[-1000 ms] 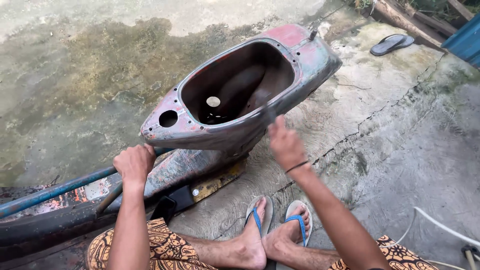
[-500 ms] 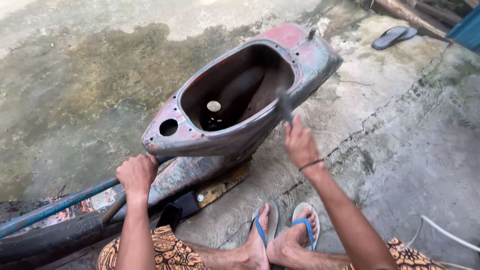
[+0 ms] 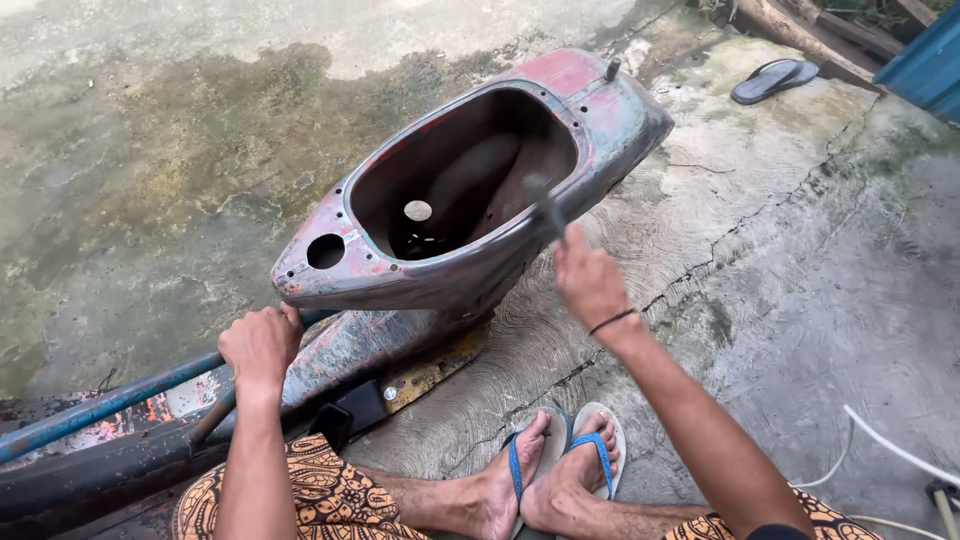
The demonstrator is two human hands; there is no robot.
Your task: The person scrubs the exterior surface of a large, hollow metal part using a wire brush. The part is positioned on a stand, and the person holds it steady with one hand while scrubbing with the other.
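A worn scooter body shell [image 3: 600,120] with faded red and grey paint lies tilted on the concrete, its hollow opening facing up. My left hand [image 3: 260,345] grips the shell's near, narrow end, by a blue metal tube [image 3: 110,405]. My right hand [image 3: 590,280] is raised beside the shell's near rim and holds a thin tool [image 3: 545,205], blurred by motion, whose tip lies over the rim of the opening. What kind of tool it is cannot be told.
My feet in blue flip-flops [image 3: 560,470] rest on the cracked concrete [image 3: 780,300] below the shell. A dark sandal [image 3: 775,80] lies at the far right near a blue wall [image 3: 930,65]. A white cable [image 3: 890,445] runs at the lower right. Dark frame parts [image 3: 90,470] lie at left.
My right hand with the tool has lifted and shifted slightly right along the shell's rim. My left hand keeps its hold on the shell's near end.
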